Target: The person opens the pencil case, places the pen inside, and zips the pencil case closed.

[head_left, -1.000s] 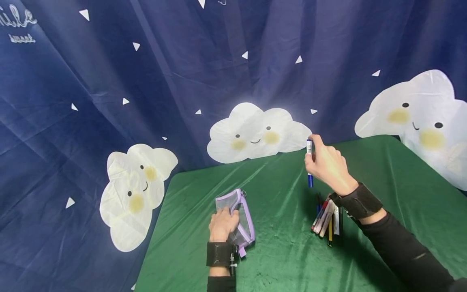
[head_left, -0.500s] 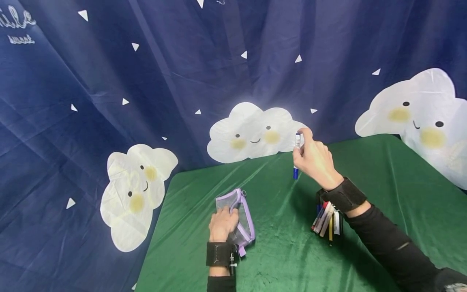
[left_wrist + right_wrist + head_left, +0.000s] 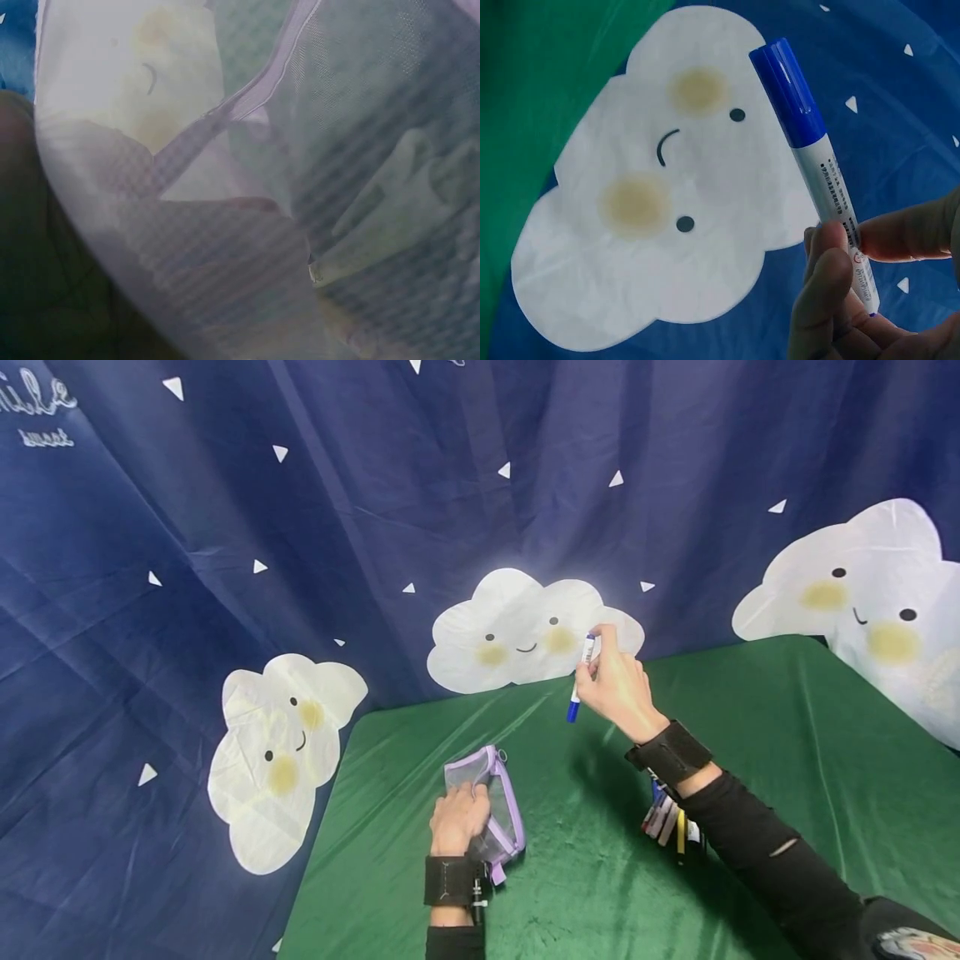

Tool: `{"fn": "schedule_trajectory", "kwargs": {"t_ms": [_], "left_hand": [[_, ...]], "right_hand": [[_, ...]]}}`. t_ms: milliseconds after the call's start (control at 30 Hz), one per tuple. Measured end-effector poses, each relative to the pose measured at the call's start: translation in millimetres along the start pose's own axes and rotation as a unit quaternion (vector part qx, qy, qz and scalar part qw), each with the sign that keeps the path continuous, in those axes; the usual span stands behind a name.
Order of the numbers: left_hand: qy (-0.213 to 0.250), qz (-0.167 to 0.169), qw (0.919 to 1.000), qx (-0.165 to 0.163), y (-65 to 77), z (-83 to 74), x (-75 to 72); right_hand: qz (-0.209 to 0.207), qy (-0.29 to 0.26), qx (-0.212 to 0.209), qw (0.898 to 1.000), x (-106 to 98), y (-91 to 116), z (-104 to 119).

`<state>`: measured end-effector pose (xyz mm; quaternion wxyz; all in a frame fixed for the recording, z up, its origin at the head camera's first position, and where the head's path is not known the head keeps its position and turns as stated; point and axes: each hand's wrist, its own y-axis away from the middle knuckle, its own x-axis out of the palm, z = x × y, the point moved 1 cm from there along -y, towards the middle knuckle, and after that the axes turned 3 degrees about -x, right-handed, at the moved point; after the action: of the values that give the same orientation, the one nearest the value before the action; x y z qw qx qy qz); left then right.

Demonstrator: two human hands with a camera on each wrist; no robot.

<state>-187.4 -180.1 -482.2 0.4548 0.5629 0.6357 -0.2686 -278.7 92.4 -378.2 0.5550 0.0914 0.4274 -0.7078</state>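
My right hand [image 3: 621, 687] pinches a marker [image 3: 821, 169] between thumb and fingers, raised above the far part of the table. The marker has a white printed barrel and a blue cap, which points down and to the left in the head view. My left hand [image 3: 457, 818] holds a mesh pencil case [image 3: 513, 806] with purple trim and a zip, lying on the table. Mesh fills most of the left wrist view, with fingers seen dimly through it. Some of the left fingertips are hidden at the case.
A pile of several pens and markers [image 3: 663, 821] lies on the green-covered table [image 3: 577, 893], partly hidden under my right forearm. Behind the table hangs a dark blue curtain [image 3: 360, 485] with white clouds and triangles.
My right hand has moved left with the marker, towards the pencil case, and the marker has tilted. The right forearm now covers more of the pen pile. My left hand and the case stay put.
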Motion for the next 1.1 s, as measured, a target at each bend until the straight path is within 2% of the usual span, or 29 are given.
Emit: {"fn": "schedule_trajectory", "kwargs": {"t_ms": [533,833,1100], "left_hand": [[-0.001,0.002,1.0000,-0.003,1.2,0.7,-0.7],[0.000,0.009,1.0000,-0.003,0.7,1.5,-0.3],[0.002,0.008,1.0000,-0.002,-0.3,2.0,-0.6]], "right_hand": [[0.072,-0.050,0.048,0.995,50.3,1.6,-0.6],[0.112,-0.079,0.090,0.986,72.7,3.5,-3.9],[0.153,-0.122,0.099,0.976,90.2,9.7,-6.0]]}}
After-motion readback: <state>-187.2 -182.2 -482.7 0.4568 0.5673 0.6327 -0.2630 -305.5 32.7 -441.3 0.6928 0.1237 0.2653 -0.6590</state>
